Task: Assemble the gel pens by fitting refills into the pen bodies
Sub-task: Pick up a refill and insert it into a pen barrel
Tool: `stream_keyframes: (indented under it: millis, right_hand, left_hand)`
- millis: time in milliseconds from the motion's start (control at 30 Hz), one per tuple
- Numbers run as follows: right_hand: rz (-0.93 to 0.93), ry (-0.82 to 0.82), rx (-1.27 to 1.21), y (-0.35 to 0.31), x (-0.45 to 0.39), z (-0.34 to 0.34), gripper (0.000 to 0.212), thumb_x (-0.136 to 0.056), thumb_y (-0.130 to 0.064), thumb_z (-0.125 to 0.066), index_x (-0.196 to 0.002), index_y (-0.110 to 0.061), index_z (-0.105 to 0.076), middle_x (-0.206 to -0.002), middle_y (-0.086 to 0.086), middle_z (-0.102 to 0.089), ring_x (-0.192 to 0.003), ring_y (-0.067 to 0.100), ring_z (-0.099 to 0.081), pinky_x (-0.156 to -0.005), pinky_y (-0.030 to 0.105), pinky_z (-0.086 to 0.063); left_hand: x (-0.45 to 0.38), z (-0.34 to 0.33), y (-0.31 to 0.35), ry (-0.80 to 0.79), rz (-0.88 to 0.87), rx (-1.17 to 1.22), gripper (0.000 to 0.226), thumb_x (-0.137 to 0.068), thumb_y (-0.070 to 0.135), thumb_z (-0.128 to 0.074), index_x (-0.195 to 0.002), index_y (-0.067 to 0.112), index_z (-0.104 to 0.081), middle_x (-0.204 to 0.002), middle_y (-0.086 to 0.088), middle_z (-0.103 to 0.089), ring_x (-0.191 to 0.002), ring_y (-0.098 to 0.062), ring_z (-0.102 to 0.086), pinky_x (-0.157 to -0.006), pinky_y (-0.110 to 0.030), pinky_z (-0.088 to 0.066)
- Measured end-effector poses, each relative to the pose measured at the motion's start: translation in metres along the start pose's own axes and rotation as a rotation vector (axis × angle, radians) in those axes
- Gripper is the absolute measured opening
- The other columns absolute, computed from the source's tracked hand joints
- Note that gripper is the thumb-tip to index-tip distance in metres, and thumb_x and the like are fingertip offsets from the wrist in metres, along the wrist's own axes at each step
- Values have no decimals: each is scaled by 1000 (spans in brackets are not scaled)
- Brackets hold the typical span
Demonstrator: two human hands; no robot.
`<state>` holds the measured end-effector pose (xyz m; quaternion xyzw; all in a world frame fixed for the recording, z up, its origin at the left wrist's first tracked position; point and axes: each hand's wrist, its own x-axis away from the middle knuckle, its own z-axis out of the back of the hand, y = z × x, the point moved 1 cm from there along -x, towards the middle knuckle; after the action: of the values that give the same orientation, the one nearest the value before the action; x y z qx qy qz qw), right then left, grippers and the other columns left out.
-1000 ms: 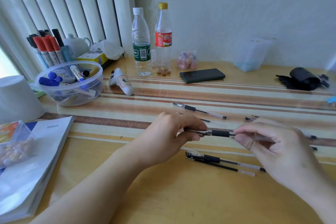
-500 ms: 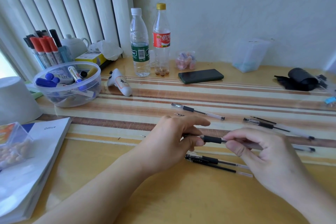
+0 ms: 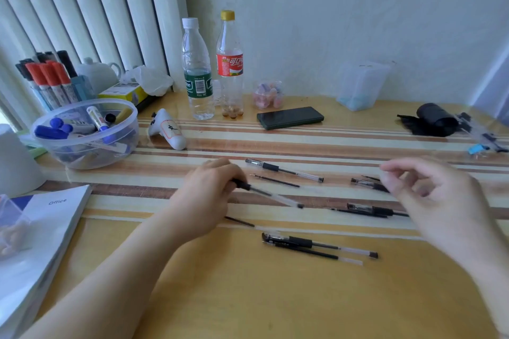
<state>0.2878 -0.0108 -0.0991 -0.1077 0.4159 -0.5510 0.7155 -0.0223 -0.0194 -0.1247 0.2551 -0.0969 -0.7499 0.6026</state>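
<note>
My left hand (image 3: 205, 198) grips a clear gel pen with a black grip (image 3: 268, 193) by its tip end; the barrel points right and slightly down over the table. My right hand (image 3: 438, 195) hovers apart from it at the right, blurred, fingers loosely curled and holding nothing I can make out. On the table lie another pen (image 3: 283, 170), a loose black refill (image 3: 275, 180), a short dark piece (image 3: 239, 221), a pen with a refill beside it (image 3: 316, 246) near the front, and more pens (image 3: 369, 210) partly hidden by my right hand.
A plastic bowl of markers (image 3: 82, 132) and a book (image 3: 41, 231) sit at the left. Two bottles (image 3: 197, 71), a white remote-like object (image 3: 168, 132), a phone (image 3: 290, 117), a clear container (image 3: 360, 85) and a black bundle (image 3: 429, 120) stand along the back.
My right hand let go of the pen and moved right and up. My left hand keeps the pen and has shifted it left; the view moved too.
</note>
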Motion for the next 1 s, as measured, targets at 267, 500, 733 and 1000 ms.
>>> stream_keyframes:
  millis: [267, 500, 733, 1000]
  right_hand:
    - [-273, -442, 370, 37, -5, 15, 16, -83, -33, -70, -81, -47, -62, -109, -17, -62, -101, 11, -57, -88, 38, -47]
    - [-258, -419, 392, 44, -4, 8, 19, -83, -31, -71, -72, -44, -62, -100, -20, -61, -91, 7, -57, -81, 38, -51]
    - [-47, -226, 304, 10, 0, 6, 6, -88, -34, -61, -86, -40, -61, -82, -22, -61, -75, -2, -56, -61, 27, -47]
    - [224, -332, 55, -27, 29, -39, 10, -88, -34, -58, -93, -35, -66, -85, -26, -62, -79, 1, -61, -62, 17, -48]
  left_hand:
    - [1, 11, -9, -178, 165, -98, 40, -87, 0, -47, -95, 36, -65, -103, 16, -56, -102, -11, -50, -93, -32, -44]
    - [2, 12, -4, -195, 163, -124, 43, -82, -1, -42, -100, 33, -62, -98, 18, -54, -102, -14, -49, -92, -35, -42]
    - [7, 13, 22, 201, -134, -104, 23, -96, 28, -50, -116, 23, -61, -113, 10, -61, -105, -13, -56, -86, -32, -49]
    - [18, -20, 63, -16, -449, -274, 31, -97, 42, -40, -113, 25, -60, -95, 9, -65, -86, -18, -60, -71, -34, -49]
